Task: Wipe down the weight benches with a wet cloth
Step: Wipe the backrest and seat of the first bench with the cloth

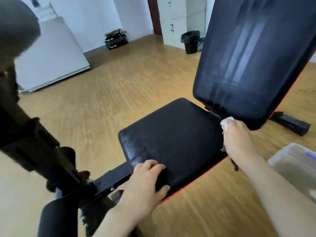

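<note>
The right grip (237, 139) is closed around a white cloth (225, 122). Only a crumpled, fuzzy lump of the cloth shows past the fingertips. That lump touches the far right corner of the seat pad (174, 139), right at the hinge. Just above and beyond this grip rises the tilted back pad (256, 53), a long rounded slab of dark glossy vinyl marked with pale lengthwise streaks.

Across the seat from it, the left grip (147, 182) holds the pad's near corner, with bent fingers on top and the thumb laid along the edge above the red piping. The seat is a squarish black cushion with rounded corners. Its surface is smooth near the right grip and creased and grainy ahead of the left one.

Below the left grip a square black steel beam (111, 180) runs toward a cylindrical foam roller (56, 218). Beside the right forearm stands a clear plastic tub (294, 161). Everything stands on a wood-grain floor (128, 86).
</note>
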